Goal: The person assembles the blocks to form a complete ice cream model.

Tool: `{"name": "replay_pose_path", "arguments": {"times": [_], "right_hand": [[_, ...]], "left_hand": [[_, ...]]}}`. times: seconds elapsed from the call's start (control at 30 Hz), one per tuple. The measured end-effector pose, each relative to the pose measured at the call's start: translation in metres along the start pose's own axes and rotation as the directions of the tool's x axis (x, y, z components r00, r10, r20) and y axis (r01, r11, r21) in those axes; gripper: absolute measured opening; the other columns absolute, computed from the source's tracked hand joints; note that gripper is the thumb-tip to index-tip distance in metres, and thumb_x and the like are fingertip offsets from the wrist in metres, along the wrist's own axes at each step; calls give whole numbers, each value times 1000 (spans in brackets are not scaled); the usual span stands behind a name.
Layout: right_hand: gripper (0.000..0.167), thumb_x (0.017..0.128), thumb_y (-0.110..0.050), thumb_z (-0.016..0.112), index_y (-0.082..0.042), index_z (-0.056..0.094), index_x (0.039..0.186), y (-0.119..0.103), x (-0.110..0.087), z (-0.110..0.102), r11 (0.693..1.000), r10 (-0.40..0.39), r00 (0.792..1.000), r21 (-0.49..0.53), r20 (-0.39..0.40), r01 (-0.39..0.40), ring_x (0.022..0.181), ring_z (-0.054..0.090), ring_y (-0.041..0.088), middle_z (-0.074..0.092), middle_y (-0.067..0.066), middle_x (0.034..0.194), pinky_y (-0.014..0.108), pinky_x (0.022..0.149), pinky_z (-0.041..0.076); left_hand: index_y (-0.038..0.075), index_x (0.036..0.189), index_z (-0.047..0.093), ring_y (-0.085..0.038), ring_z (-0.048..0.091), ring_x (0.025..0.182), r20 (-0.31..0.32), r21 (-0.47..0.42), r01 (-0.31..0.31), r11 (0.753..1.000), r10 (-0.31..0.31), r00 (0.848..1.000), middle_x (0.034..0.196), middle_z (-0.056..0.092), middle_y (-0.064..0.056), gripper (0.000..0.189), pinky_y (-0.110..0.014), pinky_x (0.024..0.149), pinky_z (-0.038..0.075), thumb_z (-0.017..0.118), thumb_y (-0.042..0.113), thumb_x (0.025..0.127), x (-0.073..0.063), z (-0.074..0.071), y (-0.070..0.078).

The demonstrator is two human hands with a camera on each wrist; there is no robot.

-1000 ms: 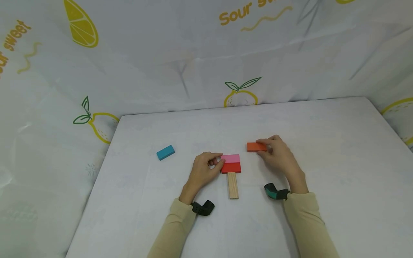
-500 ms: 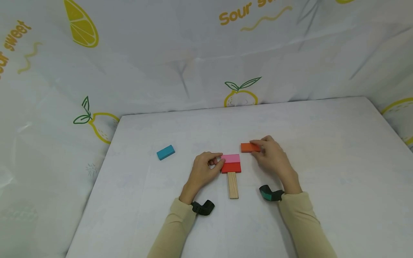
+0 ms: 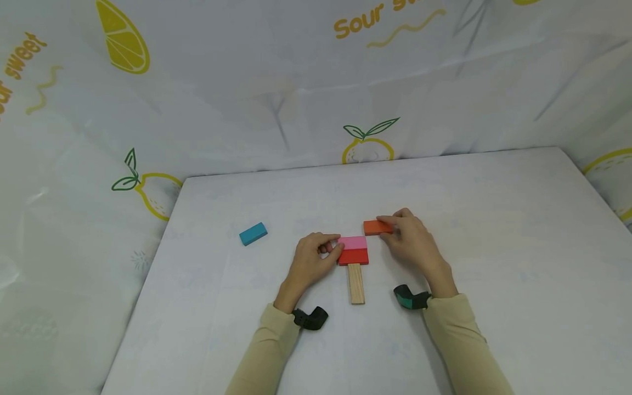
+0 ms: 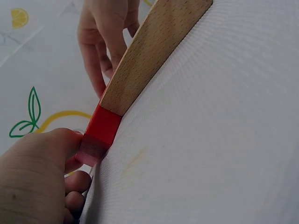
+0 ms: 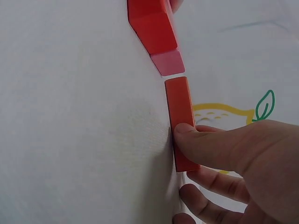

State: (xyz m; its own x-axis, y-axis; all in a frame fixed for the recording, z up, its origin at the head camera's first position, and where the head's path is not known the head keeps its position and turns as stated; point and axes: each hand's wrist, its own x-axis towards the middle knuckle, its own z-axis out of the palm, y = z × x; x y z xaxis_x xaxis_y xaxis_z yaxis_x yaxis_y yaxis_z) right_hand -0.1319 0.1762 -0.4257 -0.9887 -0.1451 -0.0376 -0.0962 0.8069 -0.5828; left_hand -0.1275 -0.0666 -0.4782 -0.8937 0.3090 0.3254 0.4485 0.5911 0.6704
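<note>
My right hand (image 3: 413, 244) pinches an orange block (image 3: 377, 227) between thumb and fingers, just right of and behind the pink block (image 3: 353, 242). In the right wrist view a narrow gap shows between the orange block (image 5: 178, 102) and the pink one (image 5: 169, 63). With thumb and index finger, my left hand (image 3: 312, 260) holds the left ends of the pink block and the red block (image 3: 354, 257), which lie side by side. A plain wooden block (image 3: 356, 284) stretches from the red block's front side toward me, like a stem.
A blue block (image 3: 253, 233) lies tilted on the white-covered table (image 3: 237, 340), left of my left hand. Behind the table hangs a white cloth (image 3: 222, 99) printed with lemons. A dark wrist camera (image 3: 311, 318) sits at my left wrist, another (image 3: 411, 297) at my right.
My right hand has slid the orange block leftward, closer to the pink block, slowing in the last half second. My left hand and the other blocks stay where they were.
</note>
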Motion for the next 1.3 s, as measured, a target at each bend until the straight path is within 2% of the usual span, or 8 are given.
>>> {"name": "replay_pose_path", "arguments": {"times": [0.37, 0.6, 1.0, 1.3], "right_hand": [[41, 93, -7, 71, -5, 67, 134, -2, 0, 3, 1000, -27, 1000, 0, -6, 27, 93, 57, 32, 61, 23, 117, 42, 76, 49], [41, 93, -8, 71, -5, 67, 134, -3, -1, 5, 999, -46, 999, 2, -8, 46, 98, 59, 33, 61, 22, 118, 50, 83, 54], [41, 94, -10, 71, -8, 67, 134, -9, -2, 9, 999, -29, 1000, -19, 5, 29, 101, 56, 32, 59, 19, 117, 46, 80, 56], [42, 93, -9, 72, -6, 66, 135, -9, -2, 8, 998, -60, 998, -6, -8, 60, 98, 58, 32, 61, 20, 116, 48, 82, 54]], "left_hand": [[6, 111, 79, -10, 55, 70, 2, -9, 9, 1000, -9, 1000, 75, 67, -2, 22, -18, 65, 45, 72, 18, 93, 0, 0, 1], [6, 111, 79, -11, 55, 71, 8, -6, 19, 1000, -19, 1000, 75, 67, -3, 23, -18, 66, 45, 72, 18, 93, 0, -1, 3], [5, 111, 79, -11, 55, 70, 5, 6, 17, 1000, -17, 1000, 75, 67, -3, 23, -18, 65, 44, 73, 19, 93, -1, -2, 3], [6, 112, 79, -11, 55, 70, 9, 12, 16, 1000, -16, 1000, 75, 68, -3, 23, -18, 66, 44, 73, 19, 93, 0, -2, 3]]}}
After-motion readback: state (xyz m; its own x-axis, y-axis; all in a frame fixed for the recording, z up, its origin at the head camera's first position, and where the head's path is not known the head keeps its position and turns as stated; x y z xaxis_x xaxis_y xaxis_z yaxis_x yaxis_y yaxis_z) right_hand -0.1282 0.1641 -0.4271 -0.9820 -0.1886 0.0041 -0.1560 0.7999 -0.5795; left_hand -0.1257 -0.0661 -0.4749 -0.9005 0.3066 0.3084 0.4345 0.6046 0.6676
